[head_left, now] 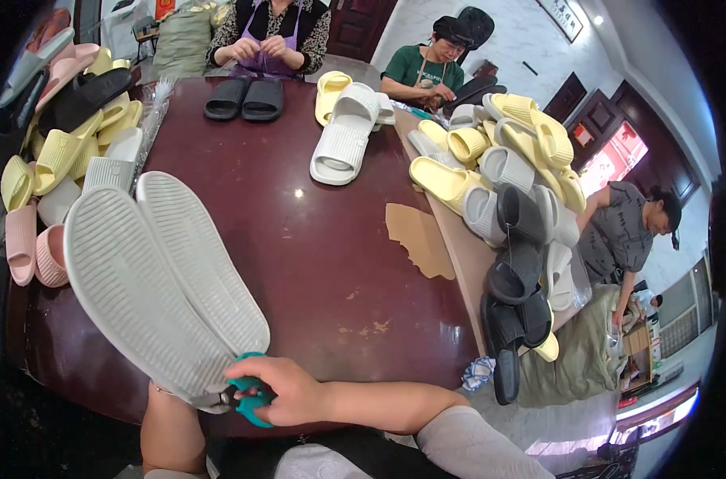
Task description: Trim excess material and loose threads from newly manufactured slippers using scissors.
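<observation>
A pair of light grey slippers (139, 279) is held up at the left, ribbed soles toward me. My left forearm (171, 435) reaches up behind their lower ends. The slippers hide my left hand and its fingers, but it appears to support the pair. My right hand (289, 391) is closed round the teal handles of a small cutting tool (256, 409). The tool's metal end (219, 399) is at the slippers' lower ends; its blades are mostly hidden, so I cannot tell whether they touch.
Piled slippers (59, 152) line the table's left side; more slippers (507, 168) heap at right. Black slippers (243, 100) and a grey slipper (347, 136) lie on the dark red table (323, 263). Brown paper (419, 239) lies near its right edge. Several people work around.
</observation>
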`<state>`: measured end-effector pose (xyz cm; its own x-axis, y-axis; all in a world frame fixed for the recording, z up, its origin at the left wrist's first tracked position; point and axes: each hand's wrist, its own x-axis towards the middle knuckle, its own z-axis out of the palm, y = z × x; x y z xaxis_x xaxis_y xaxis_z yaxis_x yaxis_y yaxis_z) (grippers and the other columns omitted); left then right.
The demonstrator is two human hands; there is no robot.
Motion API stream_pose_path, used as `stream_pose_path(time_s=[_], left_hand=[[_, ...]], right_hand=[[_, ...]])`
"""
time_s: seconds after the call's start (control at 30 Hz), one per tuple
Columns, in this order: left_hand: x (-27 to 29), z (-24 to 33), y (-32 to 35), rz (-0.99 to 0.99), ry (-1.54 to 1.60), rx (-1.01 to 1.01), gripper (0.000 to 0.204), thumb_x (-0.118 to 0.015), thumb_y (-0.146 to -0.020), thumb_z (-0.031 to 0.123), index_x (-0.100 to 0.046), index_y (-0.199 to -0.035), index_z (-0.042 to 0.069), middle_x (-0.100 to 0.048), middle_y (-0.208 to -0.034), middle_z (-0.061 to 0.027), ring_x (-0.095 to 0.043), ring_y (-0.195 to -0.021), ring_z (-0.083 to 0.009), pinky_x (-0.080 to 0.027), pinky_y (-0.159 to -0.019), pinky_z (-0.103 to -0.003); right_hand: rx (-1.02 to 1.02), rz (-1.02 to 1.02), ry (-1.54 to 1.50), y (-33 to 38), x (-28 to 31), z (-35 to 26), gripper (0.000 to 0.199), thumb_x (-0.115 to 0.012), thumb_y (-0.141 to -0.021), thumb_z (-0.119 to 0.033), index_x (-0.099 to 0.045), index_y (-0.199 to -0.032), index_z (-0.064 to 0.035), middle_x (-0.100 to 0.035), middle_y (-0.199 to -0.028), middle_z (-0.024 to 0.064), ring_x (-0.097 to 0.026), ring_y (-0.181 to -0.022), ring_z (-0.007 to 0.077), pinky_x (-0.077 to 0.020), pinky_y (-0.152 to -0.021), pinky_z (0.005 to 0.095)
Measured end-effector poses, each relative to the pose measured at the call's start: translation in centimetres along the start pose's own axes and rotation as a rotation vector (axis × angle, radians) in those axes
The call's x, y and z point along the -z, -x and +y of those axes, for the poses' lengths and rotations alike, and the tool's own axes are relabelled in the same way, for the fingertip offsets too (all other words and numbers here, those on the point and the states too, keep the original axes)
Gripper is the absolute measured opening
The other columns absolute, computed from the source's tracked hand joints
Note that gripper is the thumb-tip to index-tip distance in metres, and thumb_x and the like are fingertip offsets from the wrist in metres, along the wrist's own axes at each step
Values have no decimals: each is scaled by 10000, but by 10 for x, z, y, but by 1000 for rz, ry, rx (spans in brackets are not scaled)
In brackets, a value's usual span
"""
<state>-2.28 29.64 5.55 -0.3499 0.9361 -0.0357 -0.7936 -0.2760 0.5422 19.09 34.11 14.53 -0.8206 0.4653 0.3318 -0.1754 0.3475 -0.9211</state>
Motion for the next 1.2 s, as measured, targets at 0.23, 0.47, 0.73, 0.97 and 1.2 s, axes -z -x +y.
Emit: stream_pose_path(time_s=[0.23,0.47,0.73,0.97,1.2], left_hand=[[-20,21,-10,99,-144,-77,531,-395,-940,360,-285,-1409,135,-317,-1440,-56,-276,-1333,-230,-279,-1077,-377],[-13,-5,-23,39,-185,4,512,-420,-926,337,-311,-1380,128,-340,-1415,-67,-303,-1305,-238,-294,-1060,-381],[-15,-80,1,-7,-193,239,486,-455,-907,306,-347,-1342,118,-370,-1381,-82,-339,-1268,-250,-314,-1037,-386],[-24,-113,14,-35,-173,261,464,-485,-890,279,-378,-1308,109,-397,-1352,-95,-371,-1236,-259,-332,-1017,-390],[-43,-105,-3,-97,-181,76,442,-515,-874,252,-409,-1275,100,-424,-1323,-108,-403,-1204,-269,-350,-997,-394]], right_hand=[[-82,-81,-98,7,5,-28,533,-647,-693,44,-453,-1180,-55,-579,-981,104,-619,-871,199,-486,-768,304],[-232,326,129,58,49,-34,540,-722,-724,-11,-442,-1179,-88,-602,-943,60,-586,-870,120,-478,-747,272],[-711,685,773,184,144,-75,464,-725,-698,-43,-496,-1100,-82,-589,-796,34,-562,-739,110,-459,-671,267],[-955,778,1047,228,171,-103,387,-634,-710,-58,-510,-1075,-92,-603,-786,169,-603,-749,336,-462,-667,379],[-962,775,1222,242,180,-75,438,-670,-703,-125,-478,-1097,-106,-609,-804,190,-590,-800,385,-459,-677,443]])
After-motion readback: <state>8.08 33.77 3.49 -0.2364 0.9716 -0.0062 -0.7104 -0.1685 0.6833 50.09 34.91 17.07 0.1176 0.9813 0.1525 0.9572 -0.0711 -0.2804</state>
